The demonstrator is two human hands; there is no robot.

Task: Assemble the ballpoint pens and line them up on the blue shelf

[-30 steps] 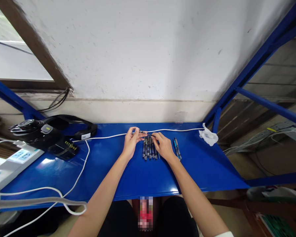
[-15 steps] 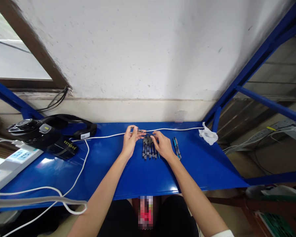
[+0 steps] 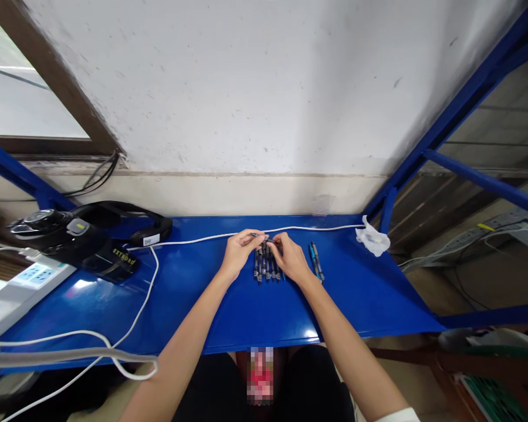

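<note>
My left hand [image 3: 237, 253] and my right hand [image 3: 290, 257] meet over a row of several dark pens [image 3: 266, 266] lying side by side on the blue shelf [image 3: 246, 310]. Together the fingertips of both hands pinch one thin dark pen [image 3: 261, 237], held crosswise just above the row. Two more pens [image 3: 315, 261], one blue and one dark, lie to the right of my right hand.
A white cable [image 3: 193, 240] runs along the back of the shelf. A crumpled white tissue [image 3: 372, 239] lies at the back right corner. Black headgear with a strap [image 3: 83, 237] and a white power strip [image 3: 22, 287] sit on the left.
My hands have drawn closer together on the held pen; the left hand moved right toward the right hand. The pens on the shelf have not moved.
</note>
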